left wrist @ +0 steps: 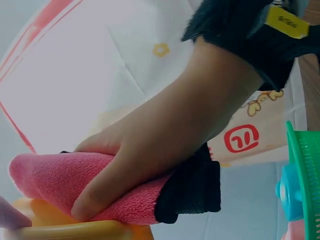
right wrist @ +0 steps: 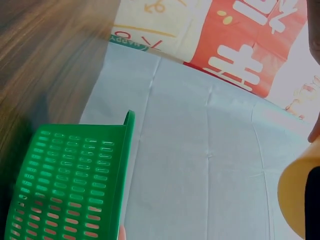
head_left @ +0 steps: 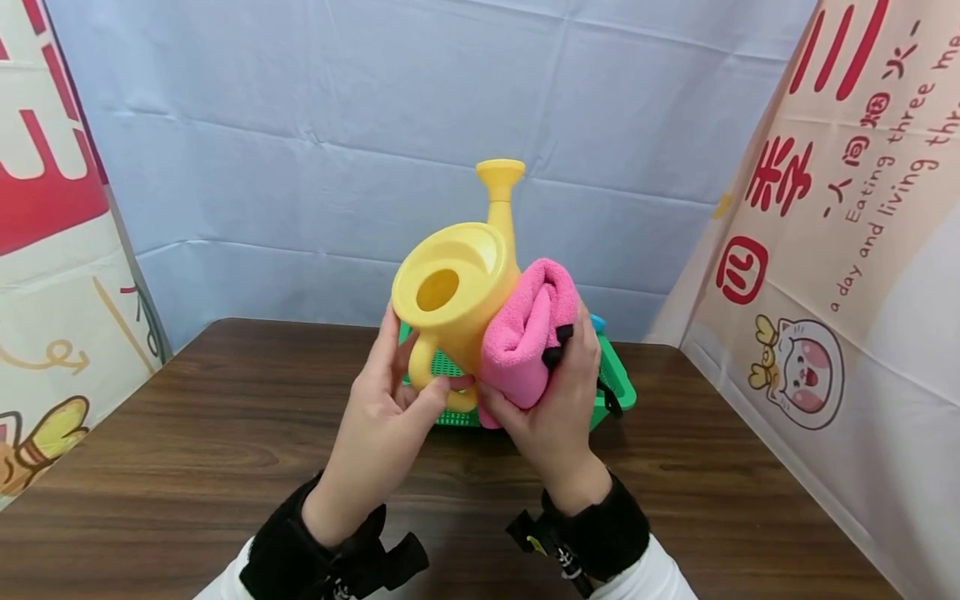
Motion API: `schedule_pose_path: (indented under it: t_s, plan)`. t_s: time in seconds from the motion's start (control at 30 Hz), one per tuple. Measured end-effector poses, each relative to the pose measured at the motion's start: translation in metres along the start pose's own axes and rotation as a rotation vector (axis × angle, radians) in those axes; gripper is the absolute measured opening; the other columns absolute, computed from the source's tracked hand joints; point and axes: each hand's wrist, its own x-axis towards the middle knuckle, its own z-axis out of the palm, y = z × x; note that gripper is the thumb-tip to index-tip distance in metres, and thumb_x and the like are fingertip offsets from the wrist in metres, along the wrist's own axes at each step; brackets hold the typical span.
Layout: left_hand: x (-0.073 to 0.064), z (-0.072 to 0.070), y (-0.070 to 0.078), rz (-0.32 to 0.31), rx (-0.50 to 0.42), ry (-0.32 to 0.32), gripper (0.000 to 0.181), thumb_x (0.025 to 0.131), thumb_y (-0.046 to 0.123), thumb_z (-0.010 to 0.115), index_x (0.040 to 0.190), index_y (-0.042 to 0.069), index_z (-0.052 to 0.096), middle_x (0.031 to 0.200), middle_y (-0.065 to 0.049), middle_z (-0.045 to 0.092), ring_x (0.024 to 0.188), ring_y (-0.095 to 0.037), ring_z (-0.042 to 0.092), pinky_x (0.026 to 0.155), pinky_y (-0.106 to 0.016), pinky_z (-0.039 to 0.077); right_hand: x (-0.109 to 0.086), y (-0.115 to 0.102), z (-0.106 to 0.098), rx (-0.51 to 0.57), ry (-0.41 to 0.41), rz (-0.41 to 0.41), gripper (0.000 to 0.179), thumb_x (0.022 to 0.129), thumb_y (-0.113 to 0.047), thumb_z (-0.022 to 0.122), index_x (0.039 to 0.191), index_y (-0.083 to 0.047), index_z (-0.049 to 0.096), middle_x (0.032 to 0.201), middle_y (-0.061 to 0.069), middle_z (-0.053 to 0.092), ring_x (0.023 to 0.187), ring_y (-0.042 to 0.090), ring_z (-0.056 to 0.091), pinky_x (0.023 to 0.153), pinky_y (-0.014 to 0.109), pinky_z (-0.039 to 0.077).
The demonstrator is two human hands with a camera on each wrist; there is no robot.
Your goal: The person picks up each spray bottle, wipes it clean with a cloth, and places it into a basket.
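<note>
In the head view a yellow toy watering can (head_left: 474,308) is held up over the table, its opening facing me and its spout pointing up. My left hand (head_left: 386,412) grips it at the handle, with the thumb near the handle's lower end. My right hand (head_left: 562,417) holds a folded pink fluffy cloth (head_left: 525,333) with black tabs, pressed against the can's right side. From the left wrist, the right hand's fingers show curled over the pink cloth (left wrist: 65,175), and a wider black band is visible on it. The can's body hides part of the left fingers.
Behind the held things a green slotted basket (head_left: 618,383) stands on the dark wooden table (head_left: 225,433). A blue item (left wrist: 290,192) and a pink item (left wrist: 296,231) lie in it. A black strap (head_left: 611,400) hangs over its right side. Printed cloths hang at both sides.
</note>
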Motion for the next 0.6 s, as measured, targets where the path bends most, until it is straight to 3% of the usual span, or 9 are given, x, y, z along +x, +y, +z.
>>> schedule_pose_path:
  t_s: [0.3, 0.43, 0.6]
  plan:
    - [-0.0038, 0.0045, -0.0019, -0.018, 0.112, 0.004, 0.083, 0.088, -0.006, 0.048, 0.149, 0.029, 0.004, 0.141, 0.0, 0.041, 0.098, -0.021, 0.062, 0.079, -0.033, 0.053, 0.0023, -0.0014, 0.0005, 0.025, 0.036, 0.0, 0.083, 0.076, -0.048, 0.066, 0.133, 0.003, 0.032, 0.132, 0.019, 0.043, 0.115, 0.03, 0.043, 0.094, 0.044, 0.038]
    - [-0.0044, 0.0076, -0.0032, -0.046, 0.151, -0.003, 0.082, 0.089, -0.004, 0.048, 0.149, 0.03, 0.004, 0.14, 0.001, 0.041, 0.092, -0.02, 0.063, 0.073, -0.029, 0.053, 0.0032, -0.0013, 0.0004, 0.035, 0.07, -0.027, 0.081, 0.075, -0.045, 0.067, 0.131, 0.005, 0.034, 0.129, 0.02, 0.045, 0.113, 0.031, 0.046, 0.092, 0.043, 0.039]
    - [-0.0044, 0.0097, -0.0057, -0.069, 0.229, -0.012, 0.083, 0.089, -0.001, 0.05, 0.148, 0.035, 0.005, 0.136, 0.008, 0.044, 0.064, -0.018, 0.056, 0.056, -0.026, 0.049, 0.0029, -0.0023, 0.0002, 0.03, 0.084, -0.031, 0.081, 0.075, -0.045, 0.067, 0.13, 0.005, 0.034, 0.129, 0.02, 0.045, 0.112, 0.032, 0.046, 0.093, 0.043, 0.039]
